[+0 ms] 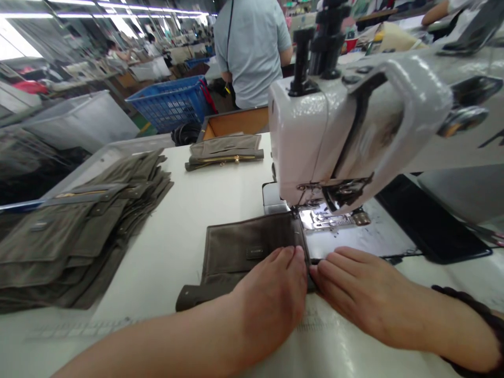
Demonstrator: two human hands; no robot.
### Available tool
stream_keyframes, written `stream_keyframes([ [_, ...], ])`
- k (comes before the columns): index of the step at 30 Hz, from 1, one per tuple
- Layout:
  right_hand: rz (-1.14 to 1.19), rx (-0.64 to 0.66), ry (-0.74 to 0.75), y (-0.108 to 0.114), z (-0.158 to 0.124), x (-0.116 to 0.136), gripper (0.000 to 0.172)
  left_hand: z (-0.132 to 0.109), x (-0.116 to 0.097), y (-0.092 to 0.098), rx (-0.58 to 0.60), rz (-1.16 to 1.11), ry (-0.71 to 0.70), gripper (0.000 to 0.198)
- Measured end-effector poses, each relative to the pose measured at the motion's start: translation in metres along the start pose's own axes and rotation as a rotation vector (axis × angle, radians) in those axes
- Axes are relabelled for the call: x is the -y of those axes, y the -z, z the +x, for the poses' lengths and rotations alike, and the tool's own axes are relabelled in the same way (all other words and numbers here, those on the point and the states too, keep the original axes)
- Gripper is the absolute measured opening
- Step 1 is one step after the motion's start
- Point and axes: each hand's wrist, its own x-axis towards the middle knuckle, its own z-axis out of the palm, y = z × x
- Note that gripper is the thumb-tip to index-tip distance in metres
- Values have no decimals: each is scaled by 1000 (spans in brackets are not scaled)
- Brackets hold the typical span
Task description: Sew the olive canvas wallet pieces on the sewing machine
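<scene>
A grey-brown fabric piece (236,247) with a small label lies flat on the white table, its right edge under the needle of the white sewing machine (334,121). My left hand (271,294) rests flat on the piece's near right corner, fingers together and stretched out. My right hand (354,294) lies flat beside it, fingertips touching the fabric's right edge just in front of the presser foot (334,218). Neither hand grips anything.
A tall stack of similar grey fabric pieces (79,226) fills the table's left side. A smaller pile with a gold zip (224,152) sits at the back. Behind are a blue basket (169,102), a wooden tray and a person in a light shirt (252,47).
</scene>
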Motion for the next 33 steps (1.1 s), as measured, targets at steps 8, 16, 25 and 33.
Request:
stream_keyframes([
  [8, 25, -35, -136, -8, 7, -9, 23, 8, 17, -6, 13, -19, 12, 31],
  [16, -50, -82, -168, -12, 13, -19, 23, 18, 30, -6, 2, 39, 30, 27],
  [25, -190, -196, -247, -15, 13, -31, 22, 27, 47, -6, -24, -172, 83, 22],
  [33, -64, -211, -506, -18, 3, -42, 22, 28, 71, 4, 34, -770, 338, 37],
])
